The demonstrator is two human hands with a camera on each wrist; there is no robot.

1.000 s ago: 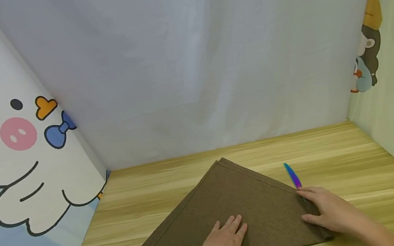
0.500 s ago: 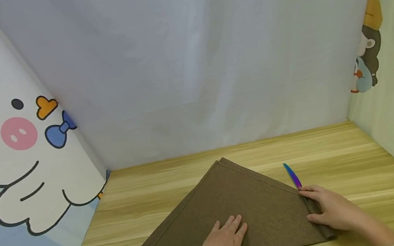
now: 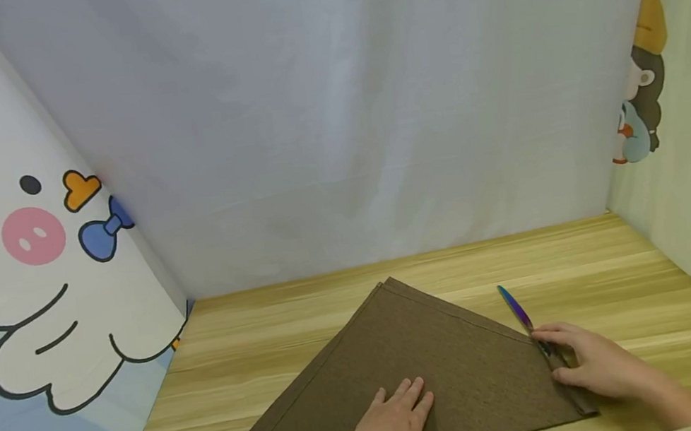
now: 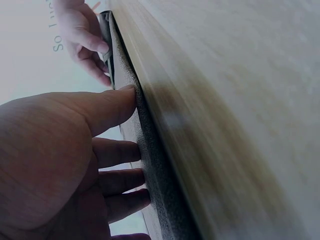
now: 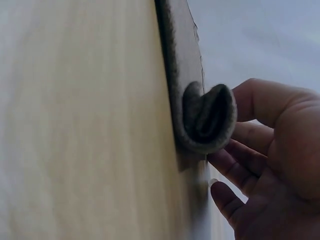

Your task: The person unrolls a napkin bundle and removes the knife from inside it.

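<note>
A brown cloth napkin (image 3: 459, 366), folded to a point at the far side, lies on the table. My left hand (image 3: 387, 427) rests on it with the fingers spread and nearly straight; in the left wrist view the thumb and fingertips touch the cloth near its front edge. My right hand (image 3: 602, 360) holds the rolled right edge, with the thumb on the near side and the fingers around the outside. The right wrist view shows the end of that cloth roll (image 5: 220, 120) loosely curled. A rainbow-coloured knife (image 3: 514, 304) sticks out beyond the napkin; its lower part is hidden by cloth and fingers.
The wood-grain table (image 3: 256, 332) is enclosed by a pale cloth backdrop (image 3: 334, 117) behind. Printed cartoon panels stand on both sides, with a white bird panel (image 3: 72, 289) on the left.
My right hand has shifted slightly to the right along with the rolled edge, and more flat cloth shows left of it. The left hand stays in place.
</note>
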